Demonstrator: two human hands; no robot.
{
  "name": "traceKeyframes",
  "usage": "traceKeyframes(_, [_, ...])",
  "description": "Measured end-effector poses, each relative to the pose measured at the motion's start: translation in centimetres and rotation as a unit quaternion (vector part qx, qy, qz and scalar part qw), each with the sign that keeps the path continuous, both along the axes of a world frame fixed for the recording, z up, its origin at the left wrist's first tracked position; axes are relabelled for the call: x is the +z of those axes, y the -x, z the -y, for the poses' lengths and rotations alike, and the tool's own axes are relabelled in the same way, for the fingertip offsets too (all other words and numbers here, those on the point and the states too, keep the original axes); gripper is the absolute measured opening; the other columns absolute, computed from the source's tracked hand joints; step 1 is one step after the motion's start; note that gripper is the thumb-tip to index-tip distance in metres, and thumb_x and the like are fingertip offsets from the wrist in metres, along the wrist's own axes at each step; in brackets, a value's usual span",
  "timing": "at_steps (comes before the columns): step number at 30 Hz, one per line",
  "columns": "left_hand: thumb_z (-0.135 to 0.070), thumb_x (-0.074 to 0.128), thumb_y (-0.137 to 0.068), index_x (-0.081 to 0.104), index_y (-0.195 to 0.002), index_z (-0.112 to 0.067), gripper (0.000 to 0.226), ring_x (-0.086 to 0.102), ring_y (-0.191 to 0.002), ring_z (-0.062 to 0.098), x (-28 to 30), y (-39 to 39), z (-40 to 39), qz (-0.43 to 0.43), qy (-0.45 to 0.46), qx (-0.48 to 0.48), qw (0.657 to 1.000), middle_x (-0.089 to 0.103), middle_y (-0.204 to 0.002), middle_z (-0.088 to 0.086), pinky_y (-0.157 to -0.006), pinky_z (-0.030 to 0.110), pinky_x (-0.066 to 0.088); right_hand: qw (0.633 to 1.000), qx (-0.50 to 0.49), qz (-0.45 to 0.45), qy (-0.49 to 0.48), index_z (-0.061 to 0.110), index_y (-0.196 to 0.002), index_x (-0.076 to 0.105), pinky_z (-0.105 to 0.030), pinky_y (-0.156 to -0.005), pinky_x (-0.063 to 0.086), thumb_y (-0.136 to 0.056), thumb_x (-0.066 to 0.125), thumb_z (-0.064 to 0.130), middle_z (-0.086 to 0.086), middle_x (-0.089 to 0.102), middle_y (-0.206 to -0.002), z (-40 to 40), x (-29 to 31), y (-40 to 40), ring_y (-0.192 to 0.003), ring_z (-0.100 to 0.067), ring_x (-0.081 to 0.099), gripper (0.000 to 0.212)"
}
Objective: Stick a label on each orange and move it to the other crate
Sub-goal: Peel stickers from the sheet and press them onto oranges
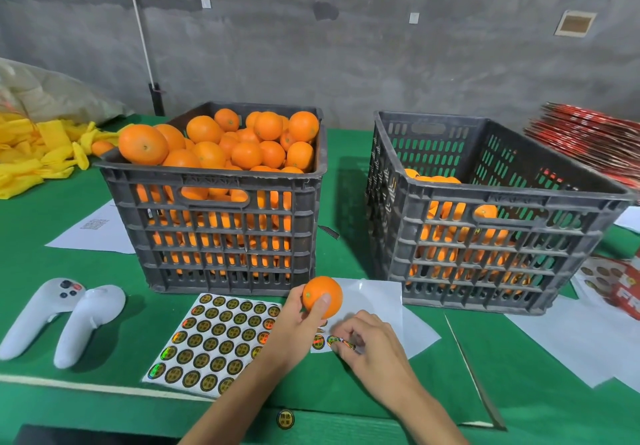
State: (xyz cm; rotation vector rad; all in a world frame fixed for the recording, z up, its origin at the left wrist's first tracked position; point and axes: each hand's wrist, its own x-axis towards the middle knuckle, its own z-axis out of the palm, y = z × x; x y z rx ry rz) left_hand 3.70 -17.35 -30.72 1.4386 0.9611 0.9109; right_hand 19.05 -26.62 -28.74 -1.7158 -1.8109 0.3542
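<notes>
two white controllers [62, 320] on green table [41, 257], yellow mesh sleeves [38, 157], red cartons [588, 136], grey wall [346, 53]

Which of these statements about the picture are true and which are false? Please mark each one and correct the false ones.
1. The left hand holds an orange above the table. True.
2. The right hand rests on the white controllers. False: its fingers are at the stickers on the nearly used sheet, far from the controllers.
3. The left crate is heaped with oranges above its rim. True.
4. The right crate is fuller than the left one. False: its oranges lie well below the rim.
5. The full sticker sheet lies in front of the left crate. True.
</notes>
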Motion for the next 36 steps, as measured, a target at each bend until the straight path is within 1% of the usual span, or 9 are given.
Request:
traceKeyframes(6, [-0.055, 0.063, -0.095, 0.050, -0.134, -0.033, 0.047, 0.070, -0.106, 0.006, 0.0, 0.0, 0.1, -0.013, -0.011, 0.001, 1.000, 0.066, -0.124, -0.009, -0.099, 0.036, 0.057, 0.998, -0.013, -0.058, 0.032, 0.030, -0.096, 0.074, -0.028, -0.082, 0.045, -0.088, 0.076, 0.041, 0.012, 0.058, -0.088, -0.3, 0.1, -0.1, -0.081, -0.008, 0.051, 0.014])
traceKeyframes(10, [-0.053, 0.062, -0.097, 0.049, -0.138, -0.029, 0.050, 0.069, -0.106, 0.004, 0.1, 0.0, 0.2, -0.021, -0.018, 0.004, 1.000, 0.065, -0.125, -0.009, -0.099, 0.037, 0.057, 0.998, -0.010, -0.054, 0.037, 0.030, -0.084, 0.077, -0.024, -0.079, 0.043, -0.090, 0.076, 0.033, 0.012, 0.061, -0.082, -0.4, 0.0, 0.0, -0.079, -0.007, 0.053, 0.007])
traceKeyframes(14, [-0.051, 0.062, -0.098, 0.050, -0.137, -0.029, 0.046, 0.070, -0.104, 0.004, 0.4, 0.0, 0.4, -0.027, -0.021, 0.007, 0.999, 0.065, -0.123, -0.009, -0.099, 0.036, 0.057, 0.997, -0.009, -0.045, 0.065, 0.029, -0.080, 0.074, -0.030, -0.086, 0.048, -0.089, 0.072, 0.027, 0.011, 0.064, -0.083, -0.8, 0.2, -0.1, -0.082, -0.008, 0.057, 0.010])
traceKeyframes(19, [-0.050, 0.061, -0.098, 0.048, -0.136, -0.030, 0.045, 0.069, -0.107, 0.009, 0.7, -0.1, 0.5, -0.028, -0.020, 0.008, 0.999, 0.064, -0.125, -0.007, -0.091, 0.025, 0.057, 0.995, 0.004, -0.034, 0.097, 0.032, -0.074, 0.069, -0.034, -0.093, 0.047, -0.081, 0.074, 0.035, 0.012, 0.067, -0.086, -1.4, 1.0, -0.1, -0.083, -0.007, 0.060, 0.009])
traceKeyframes(21, [-0.049, 0.061, -0.099, 0.049, -0.135, -0.030, 0.043, 0.068, -0.108, 0.009, 0.6, -0.1, 0.4, -0.028, -0.020, 0.010, 0.999, 0.064, -0.125, -0.006, -0.096, 0.032, 0.057, 0.996, 0.006, -0.020, 0.084, 0.032, -0.083, 0.068, -0.034, -0.092, 0.046, -0.081, 0.076, 0.042, 0.012, 0.064, -0.087, -1.4, 0.8, -0.2, -0.081, -0.006, 0.057, 0.013])
traceKeyframes(23, [-0.049, 0.062, -0.099, 0.049, -0.135, -0.030, 0.043, 0.068, -0.108, 0.007, 0.5, -0.1, 0.4, -0.024, -0.016, 0.008, 1.000, 0.065, -0.125, -0.007, -0.099, 0.037, 0.057, 0.998, 0.004, -0.007, 0.060, 0.035, -0.100, 0.068, -0.030, -0.089, 0.044, -0.082, 0.076, 0.055, 0.014, 0.056, -0.089, -0.9, 0.2, -0.4, -0.079, -0.004, 0.051, 0.028])
traceKeyframes(26, [-0.053, 0.062, -0.098, 0.049, -0.134, -0.034, 0.043, 0.069, -0.106, 0.005, 0.4, -0.1, 0.4, -0.026, -0.016, 0.006, 1.000, 0.065, -0.123, -0.010, -0.099, 0.037, 0.057, 0.999, 0.030, 0.008, 0.037, 0.037, -0.116, 0.072, -0.026, -0.084, 0.037, -0.083, 0.072, 0.061, 0.017, 0.051, -0.095, -0.2, -0.6, -0.7, -0.080, 0.001, 0.044, 0.041])
traceKeyframes(31, [-0.051, 0.062, -0.098, 0.047, -0.137, -0.031, 0.046, 0.069, -0.107, 0.008, 0.4, -0.1, 0.5, -0.038, -0.016, 0.009, 0.999, 0.064, -0.124, -0.009, -0.101, 0.038, 0.055, 0.998, 0.060, 0.015, 0.022, 0.036, -0.104, 0.077, -0.025, -0.075, 0.033, -0.086, 0.075, 0.051, 0.014, 0.056, -0.092, -1.1, 0.1, -1.1, -0.076, -0.003, 0.046, 0.024])
traceKeyframes(36, [-0.051, 0.063, -0.098, 0.046, -0.140, -0.027, 0.052, 0.066, -0.113, 0.010, 0.6, 0.0, 0.5, -0.041, -0.017, 0.011, 0.999, 0.062, -0.127, -0.007, -0.105, 0.041, 0.053, 0.999, 0.048, -0.006, 0.018, 0.027, -0.099, 0.074, -0.027, -0.076, 0.039, -0.092, 0.073, 0.036, 0.011, 0.059, -0.091, -1.2, -0.1, -0.9, -0.082, -0.011, 0.053, 0.011])
